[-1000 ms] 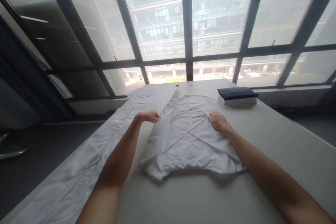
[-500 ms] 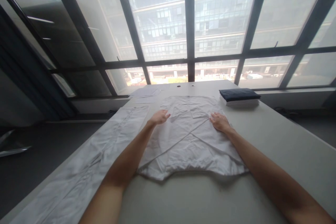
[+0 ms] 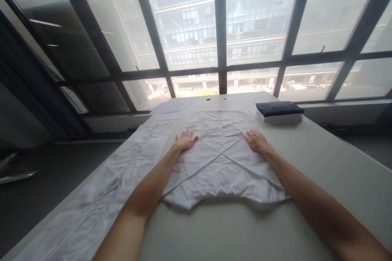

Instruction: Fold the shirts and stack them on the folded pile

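Observation:
A white garment (image 3: 211, 163) lies spread on the white table (image 3: 232, 232), with long diagonal folds crossing its middle and a gathered edge toward me. It looks like a shirt or jacket, though I cannot tell exactly which. My left hand (image 3: 186, 140) rests flat on its left side, fingers spread. On the right side my right hand (image 3: 256, 140) presses on the cloth, fingers stretched out and pointing away from me. Neither hand grips anything.
Another long white cloth (image 3: 113, 179) stretches along the table's left edge. Sheets of paper (image 3: 170, 108) lie at the back left. A dark folded cloth (image 3: 280, 108) tops a white stack (image 3: 283, 118) at the back right. Large windows (image 3: 190, 16) stand beyond the table.
My left hand has turned from a raised, sideways pose to lying flat with fingers spread on the garment. My right hand has stayed about where it was.

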Demonstrator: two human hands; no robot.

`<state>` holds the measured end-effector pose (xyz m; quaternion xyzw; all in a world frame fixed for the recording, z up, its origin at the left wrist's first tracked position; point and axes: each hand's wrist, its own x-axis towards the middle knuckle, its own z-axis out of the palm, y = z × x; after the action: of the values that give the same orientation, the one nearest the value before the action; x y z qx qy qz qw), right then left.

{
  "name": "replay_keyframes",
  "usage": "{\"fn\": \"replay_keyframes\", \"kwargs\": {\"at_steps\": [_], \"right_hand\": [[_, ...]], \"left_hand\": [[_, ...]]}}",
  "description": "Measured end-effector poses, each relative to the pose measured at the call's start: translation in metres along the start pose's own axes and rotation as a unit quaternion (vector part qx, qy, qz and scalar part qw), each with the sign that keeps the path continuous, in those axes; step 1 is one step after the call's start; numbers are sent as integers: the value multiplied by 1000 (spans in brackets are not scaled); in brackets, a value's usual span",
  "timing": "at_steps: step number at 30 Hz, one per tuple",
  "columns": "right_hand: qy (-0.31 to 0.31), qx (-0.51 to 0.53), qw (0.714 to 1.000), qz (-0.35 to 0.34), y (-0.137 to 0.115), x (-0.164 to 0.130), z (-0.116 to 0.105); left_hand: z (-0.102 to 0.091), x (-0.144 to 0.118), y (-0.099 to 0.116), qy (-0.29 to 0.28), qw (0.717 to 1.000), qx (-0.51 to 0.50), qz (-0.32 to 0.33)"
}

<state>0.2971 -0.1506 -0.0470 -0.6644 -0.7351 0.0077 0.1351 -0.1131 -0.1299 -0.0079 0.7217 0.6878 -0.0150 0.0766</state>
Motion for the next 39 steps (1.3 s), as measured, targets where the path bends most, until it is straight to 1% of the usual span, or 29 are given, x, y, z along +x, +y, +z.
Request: {"fn": "replay_keyframes", "kwargs": {"at_steps": [7, 9, 10, 12, 14, 15, 17, 20, 22, 25, 29, 33, 35, 37, 39], "right_hand": [[3, -3, 1000, -1, -1, -1, -1], [4, -1, 1000, -1, -1, -1, -2], [6, 1, 1000, -1, -1, -1, -2], [16, 12, 1000, 0, -2, -2, -3], [34, 32, 999, 2, -3, -2, -5], [43, 42, 998, 1, -3, -3, -5], [54, 56, 997, -3, -4, -4, -7], [59, 63, 996, -9, -5, -5, -8], [60, 67, 996, -10, -5, -6, -9], [66, 75, 995, -17, -7, -7, -11], [73, 96, 991, -65, -15, -8, -12], [26, 95, 991, -90, -22, -8, -13], [16, 109, 989, -98, -22, -9, -13], [45, 145, 983, -106, -22, -9, -14], [94, 201, 966, -130, -24, -10, -18]], "left_hand": [[9, 4, 0, 33, 999, -7, -4], [9, 2, 2, 53, 999, -9, -5], [8, 1, 4, 71, 997, -8, -1], [7, -1, 9, 129, 991, -15, 33], [7, -3, 18, 182, 978, -37, 94], [8, -4, 22, 196, 972, -48, 123], [10, -5, 31, 191, 962, -67, 184], [14, -6, 39, 148, 943, -85, 286], [16, -8, 40, 120, 933, -92, 327], [15, -9, 39, 99, 936, -87, 325], [14, -10, 38, 102, 937, -81, 323], [16, -9, 38, 115, 934, -86, 328], [17, -9, 38, 122, 932, -92, 329], [17, -11, 39, 128, 930, -99, 329], [16, -12, 40, 137, 929, -111, 325]]}}
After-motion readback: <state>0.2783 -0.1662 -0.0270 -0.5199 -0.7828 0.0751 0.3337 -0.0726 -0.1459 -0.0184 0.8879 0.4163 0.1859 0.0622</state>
